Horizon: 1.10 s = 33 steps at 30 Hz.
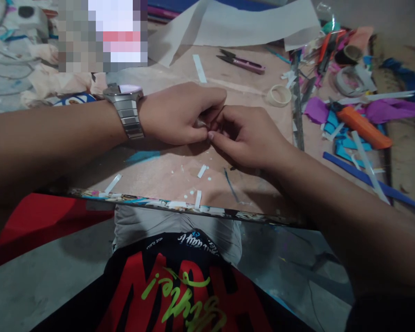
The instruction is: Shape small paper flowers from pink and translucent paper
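My left hand (180, 113), with a metal wristwatch (126, 110) on the wrist, and my right hand (245, 133) meet over a pink board (166, 170). Both pinch a small pale piece (202, 123) between their fingertips; the fingers hide most of it, so I cannot tell what it is. Short white strips (202, 171) lie on the board just below my hands.
Purple snips (244, 62) and a small tape roll (278, 95) lie beyond my hands. A wide white sheet (249, 23) lies at the back. At the right lie an orange cutter (363, 125), purple and blue paper scraps (339, 124), tape rolls and a metal ruler (297, 106).
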Available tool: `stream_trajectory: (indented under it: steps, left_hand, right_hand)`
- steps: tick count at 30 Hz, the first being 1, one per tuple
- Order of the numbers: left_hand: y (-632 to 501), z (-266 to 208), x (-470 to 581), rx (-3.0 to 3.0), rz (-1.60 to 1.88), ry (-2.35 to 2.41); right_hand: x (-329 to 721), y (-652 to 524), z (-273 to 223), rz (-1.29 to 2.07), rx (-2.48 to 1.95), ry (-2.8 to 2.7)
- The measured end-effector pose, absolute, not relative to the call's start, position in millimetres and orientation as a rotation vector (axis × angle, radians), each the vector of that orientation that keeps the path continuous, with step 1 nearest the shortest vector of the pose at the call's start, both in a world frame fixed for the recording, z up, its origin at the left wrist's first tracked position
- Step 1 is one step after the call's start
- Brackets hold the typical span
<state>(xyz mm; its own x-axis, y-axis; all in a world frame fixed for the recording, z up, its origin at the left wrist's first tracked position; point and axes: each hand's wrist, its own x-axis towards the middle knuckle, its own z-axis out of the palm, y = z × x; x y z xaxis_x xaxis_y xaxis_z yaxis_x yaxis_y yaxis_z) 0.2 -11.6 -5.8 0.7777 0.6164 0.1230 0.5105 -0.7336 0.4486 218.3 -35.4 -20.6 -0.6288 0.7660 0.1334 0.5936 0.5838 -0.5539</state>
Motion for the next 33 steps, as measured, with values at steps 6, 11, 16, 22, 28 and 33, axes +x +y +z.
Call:
stream_trajectory:
  steps: [6, 11, 16, 22, 28, 33]
  left_hand:
    - [-13.8, -5.1, 0.3, 2.546, 0.376, 0.876]
    - [-12.3, -6.5, 0.3, 2.547, 0.378, 0.869]
    - [-13.0, -5.5, 0.3, 2.57, 0.368, 0.865]
    - [-10.7, -6.7, -0.2, 2.559, 0.354, 0.874]
    - [-9.8, -9.0, -0.1, 2.55, 0.369, 0.88]
    - [-9.9, -7.6, 0.1, 2.543, 0.34, 0.89]
  right_hand:
    - [218.0, -35.5, -20.2, 0.661, -1.096, -2.452]
    - [218.5, -34.9, -22.1, 0.68, -1.079, -2.443]
    - [218.1, -35.2, -23.1, 0.681, -1.067, -2.434]
    - [218.9, -34.4, -24.3, 0.709, -1.05, -2.42]
    - [219.2, -34.3, -24.0, 0.709, -1.051, -2.427]
    - [218.7, -34.8, -22.7, 0.72, -1.057, -2.424]
